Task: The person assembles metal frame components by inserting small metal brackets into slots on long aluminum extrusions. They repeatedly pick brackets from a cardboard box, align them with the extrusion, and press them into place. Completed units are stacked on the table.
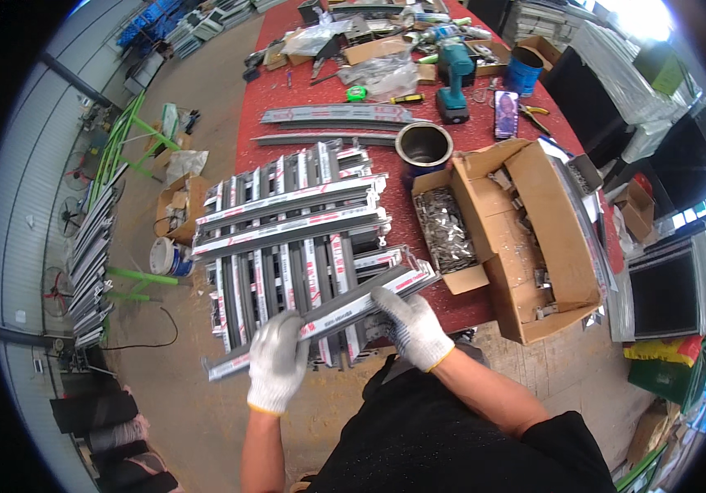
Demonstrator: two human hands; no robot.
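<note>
Both my hands wear white knit gloves with yellow cuffs. A long grey metal profile point(338, 315), with white and red printed film along it, lies slantwise across the near side of a stack. My left hand point(277, 358) grips it left of its middle. Near its right end, my right hand point(412, 327) has its fingers wrapped round it. Beneath and beyond is the crisscross stack of similar profiles point(291, 215), layered lengthwise and crosswise at the red table's near left corner. The held piece hides part of that stack.
On the red table point(267, 154) stand a box of small metal parts point(443, 228), a larger cardboard box point(562, 238), a dark pot point(424, 146), a cordless drill point(453, 82) and a phone point(506, 114). More profiles point(336, 115) lie beyond. A green rack point(123, 148) stands left.
</note>
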